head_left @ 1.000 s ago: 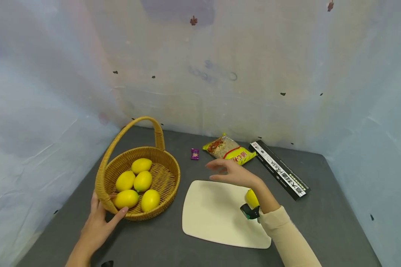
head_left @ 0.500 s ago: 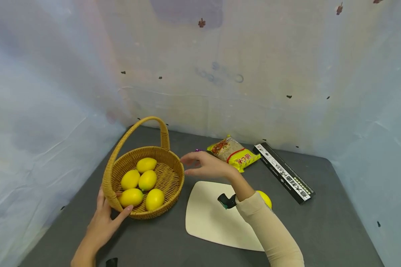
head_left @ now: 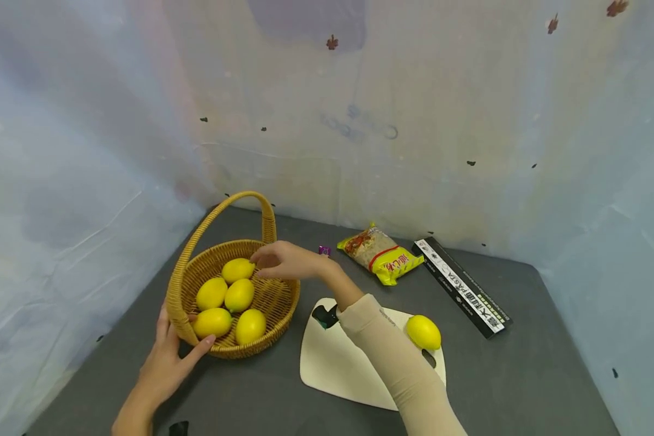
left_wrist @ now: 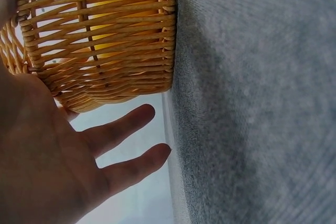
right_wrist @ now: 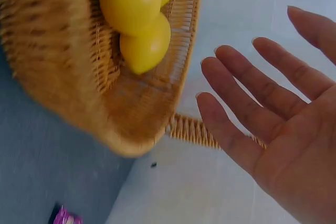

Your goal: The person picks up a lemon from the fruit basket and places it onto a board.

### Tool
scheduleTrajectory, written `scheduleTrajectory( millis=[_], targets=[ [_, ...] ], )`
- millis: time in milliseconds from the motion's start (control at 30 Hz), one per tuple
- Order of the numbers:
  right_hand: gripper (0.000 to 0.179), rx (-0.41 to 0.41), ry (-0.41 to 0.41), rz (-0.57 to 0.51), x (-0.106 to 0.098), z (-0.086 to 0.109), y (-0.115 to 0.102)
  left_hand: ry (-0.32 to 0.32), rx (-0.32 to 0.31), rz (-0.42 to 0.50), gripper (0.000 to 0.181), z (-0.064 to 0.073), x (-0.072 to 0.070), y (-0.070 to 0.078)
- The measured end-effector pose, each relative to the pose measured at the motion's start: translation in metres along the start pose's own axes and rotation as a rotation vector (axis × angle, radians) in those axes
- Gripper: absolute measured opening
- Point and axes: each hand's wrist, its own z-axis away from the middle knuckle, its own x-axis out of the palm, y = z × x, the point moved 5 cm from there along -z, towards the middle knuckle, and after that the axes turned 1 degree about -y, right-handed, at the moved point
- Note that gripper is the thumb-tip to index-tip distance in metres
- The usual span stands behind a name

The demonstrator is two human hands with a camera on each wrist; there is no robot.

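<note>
A wicker basket [head_left: 272, 297] with a tall arched handle stands on the left, with several yellow lemons [head_left: 239, 295] inside. My left hand [head_left: 160, 369] grips its near left rim, thumb over the edge; in the left wrist view, two fingers [left_wrist: 137, 167] stick out straight below the wicker wall [left_wrist: 115, 40]. My right hand [head_left: 289, 261] reaches over the basket's right rim, fingertips near the rearmost lemon in the head view. The right wrist view shows that hand [right_wrist: 283, 114] with spread fingers and a bare palm. Another lemon [head_left: 423, 332] lies on a cream cutting board [head_left: 338, 369].
Behind the board lies a yellow bag of pasta [head_left: 381, 251], with a small purple packet [head_left: 324, 250] to its left. A long black pasta box [head_left: 463, 287] slants across the back right of the grey table [head_left: 523, 375]. Pale sheeting [head_left: 414, 121] encloses the back and sides.
My right hand has moved left from above the board to over the basket, uncovering the lemon on the board. My left hand keeps its grip on the rim. The head view has shifted slightly.
</note>
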Motion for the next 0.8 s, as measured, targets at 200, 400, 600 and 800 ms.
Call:
scheduleTrajectory(
  millis=[200,400,600,800],
  targets=[
    [0.04,0.009,-0.063,0.016,0.013,-0.026,-0.008,-0.003,0.009,0.005,0.062,0.0,-0.001,0.0],
    [0.041,0.04,-0.109,0.059,0.022,-0.046,-0.012,-0.008,0.01,0.025,0.061,0.001,-0.002,-0.002],
    [0.042,0.067,-0.157,0.1,0.032,-0.061,-0.011,-0.006,0.001,0.016,0.063,0.001,-0.004,-0.002],
    [0.041,0.061,-0.194,0.118,0.036,-0.067,-0.013,0.0,0.022,0.033,0.06,-0.001,-0.002,0.001]
  ],
)
